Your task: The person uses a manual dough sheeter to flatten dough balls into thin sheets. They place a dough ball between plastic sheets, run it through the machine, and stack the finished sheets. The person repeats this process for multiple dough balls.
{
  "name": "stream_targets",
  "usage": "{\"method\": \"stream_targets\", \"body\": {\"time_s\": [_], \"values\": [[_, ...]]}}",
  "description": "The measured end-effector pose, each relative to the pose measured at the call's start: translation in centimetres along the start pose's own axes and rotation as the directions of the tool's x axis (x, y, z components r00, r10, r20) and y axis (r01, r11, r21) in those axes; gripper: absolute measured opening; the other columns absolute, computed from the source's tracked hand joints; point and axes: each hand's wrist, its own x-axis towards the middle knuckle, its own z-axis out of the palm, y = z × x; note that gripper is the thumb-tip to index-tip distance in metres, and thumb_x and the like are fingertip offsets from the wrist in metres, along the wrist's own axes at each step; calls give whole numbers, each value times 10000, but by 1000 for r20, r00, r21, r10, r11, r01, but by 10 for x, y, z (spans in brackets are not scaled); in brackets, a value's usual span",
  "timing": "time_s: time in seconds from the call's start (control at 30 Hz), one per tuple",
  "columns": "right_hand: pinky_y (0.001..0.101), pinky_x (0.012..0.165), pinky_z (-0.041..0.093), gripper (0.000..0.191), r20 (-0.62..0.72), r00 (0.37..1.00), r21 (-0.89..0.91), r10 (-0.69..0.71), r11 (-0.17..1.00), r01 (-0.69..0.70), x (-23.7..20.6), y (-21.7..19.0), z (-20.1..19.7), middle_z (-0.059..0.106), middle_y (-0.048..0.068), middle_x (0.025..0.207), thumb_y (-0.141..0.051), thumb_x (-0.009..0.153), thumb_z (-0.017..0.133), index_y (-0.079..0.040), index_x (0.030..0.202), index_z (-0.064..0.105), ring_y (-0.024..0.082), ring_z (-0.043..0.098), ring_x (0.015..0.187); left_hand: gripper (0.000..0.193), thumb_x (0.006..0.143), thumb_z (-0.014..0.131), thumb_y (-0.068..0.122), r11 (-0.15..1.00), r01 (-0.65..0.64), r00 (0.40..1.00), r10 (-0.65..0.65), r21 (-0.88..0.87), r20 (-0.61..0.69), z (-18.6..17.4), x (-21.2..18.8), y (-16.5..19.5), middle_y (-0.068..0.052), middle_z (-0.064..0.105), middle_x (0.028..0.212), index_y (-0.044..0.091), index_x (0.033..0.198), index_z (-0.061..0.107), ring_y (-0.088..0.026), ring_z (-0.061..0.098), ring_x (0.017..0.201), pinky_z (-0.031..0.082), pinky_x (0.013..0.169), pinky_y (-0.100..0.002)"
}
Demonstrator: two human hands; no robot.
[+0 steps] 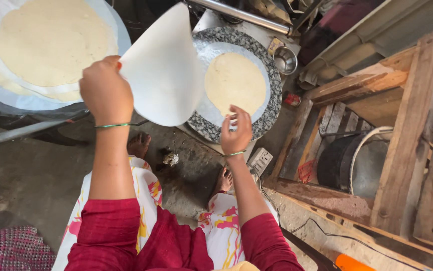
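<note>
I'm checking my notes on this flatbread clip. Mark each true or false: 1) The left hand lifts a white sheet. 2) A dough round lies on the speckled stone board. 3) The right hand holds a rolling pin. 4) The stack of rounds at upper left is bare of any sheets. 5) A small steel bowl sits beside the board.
1) True: the left hand holds up a curled white sheet.
2) True: a dough round lies on a sheet on the stone board.
3) False: the right hand pinches the lower sheet's edge at the board; no rolling pin is in it.
4) False: the stack has white sheets under the rounds.
5) True: the steel bowl sits by the board's right edge.
</note>
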Motion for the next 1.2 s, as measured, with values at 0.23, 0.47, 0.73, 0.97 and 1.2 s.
{"method": "stream_targets", "body": {"time_s": [0.23, 0.47, 0.73, 0.97, 1.2], "values": [[275, 652, 558, 209, -7, 994, 34, 110, 993, -110, 4, 24, 1, 721, 83, 1051, 17, 916, 627, -21, 1113, 685, 148, 695, 805, 232, 862, 657, -57, 999, -9, 1000, 10, 50, -22, -30, 5, -2, -229, 721, 878, 26, 1023, 802, -406, 710, 782, 574, 692, -446], [271, 634, 560, 161, 36, 991, 32, 128, 991, -130, 0, 29, 6, 717, 89, 1061, 13, 908, 641, -27, 1054, 697, 147, 698, 806, 278, 839, 650, -86, 996, -38, 999, 40, 81, -24, -39, 2, -2, -216, 729, 883, 39, 1026, 813, -401, 706, 758, 565, 668, -441], [260, 617, 566, 186, 115, 979, -4, 166, 986, -167, -1, 33, 10, 690, 85, 1164, -14, 893, 680, -50, 1074, 709, 128, 697, 817, 206, 855, 661, -49, 995, -33, 998, 38, -96, 47, -28, 2, 11, -221, 729, 866, 31, 975, 808, -392, 715, 768, 575, 702, -421], [512, 989, 433, 693, 330, 939, -267, 101, 964, -10, -13, 58, 26, 537, 231, 1266, -166, 664, 859, -14, 1297, 619, 410, 483, 1171, 233, 896, 571, -71, 904, 242, 947, -142, -353, 287, -25, 7, 6, -197, 718, 779, 18, 951, 779, -331, 735, 697, 563, 674, -391], [434, 969, 477, 150, 44, 993, -286, 110, 954, -93, -1, 104, 21, 702, 154, 1151, -145, 949, 729, -54, 1064, 761, 343, 614, 1073, 102, 842, 687, 2, 930, 82, 988, -28, -357, 153, 26, -1, -6, -240, 695, 762, 3, 858, 787, -385, 702, 697, 546, 627, -437]]}}
